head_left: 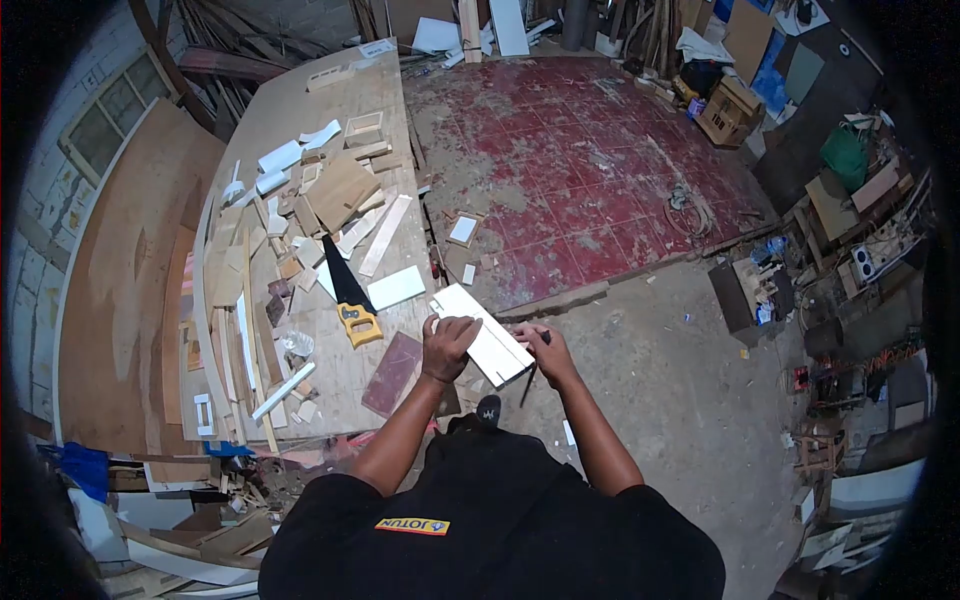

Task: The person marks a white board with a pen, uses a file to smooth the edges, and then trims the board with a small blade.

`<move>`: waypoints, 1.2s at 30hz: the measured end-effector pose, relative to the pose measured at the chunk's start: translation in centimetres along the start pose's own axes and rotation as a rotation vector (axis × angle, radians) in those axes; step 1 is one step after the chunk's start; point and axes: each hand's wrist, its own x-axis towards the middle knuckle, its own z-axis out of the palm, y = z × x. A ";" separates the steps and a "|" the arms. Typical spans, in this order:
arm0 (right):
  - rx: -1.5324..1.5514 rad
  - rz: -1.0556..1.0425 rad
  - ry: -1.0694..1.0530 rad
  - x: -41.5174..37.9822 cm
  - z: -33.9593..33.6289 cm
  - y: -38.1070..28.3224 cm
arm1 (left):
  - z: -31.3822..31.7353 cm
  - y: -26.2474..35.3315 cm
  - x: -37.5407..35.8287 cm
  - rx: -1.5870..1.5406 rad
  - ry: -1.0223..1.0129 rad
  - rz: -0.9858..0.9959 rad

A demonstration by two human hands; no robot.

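Observation:
A white rectangular board (484, 338) is held in front of my body, slanting from upper left to lower right. Dark narrow marks or cuts show near its ends. My left hand (449, 346) grips its left edge, with fingers lying over the top face. At the right edge, my right hand (545, 354) is closed round a thin dark stick-like tool (528, 388) that points down past the board's near corner; its exact kind I cannot tell. Close by on the table lie a handsaw (352, 308) with a yellow handle and another white board (396, 288).
The wooden table (345, 395) on my left carries wood offcuts, white strips, a brown square panel (343, 192) and a reddish-brown plate (393, 375). A raised red tiled floor (590, 170) lies ahead. Along the right stand cluttered shelves and a cardboard box (729, 112).

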 end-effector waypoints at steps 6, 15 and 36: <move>-0.266 -0.088 0.142 -4.5 -6.0 4.2 | -2.3 2.9 -2.6 0.114 0.080 0.118; 0.111 0.221 0.554 -12.1 -11.4 4.7 | -3.2 2.6 -3.8 0.067 0.040 0.103; 0.655 0.119 0.264 -8.9 6.8 8.8 | 4.5 -7.5 -9.1 -1.008 -0.522 -0.653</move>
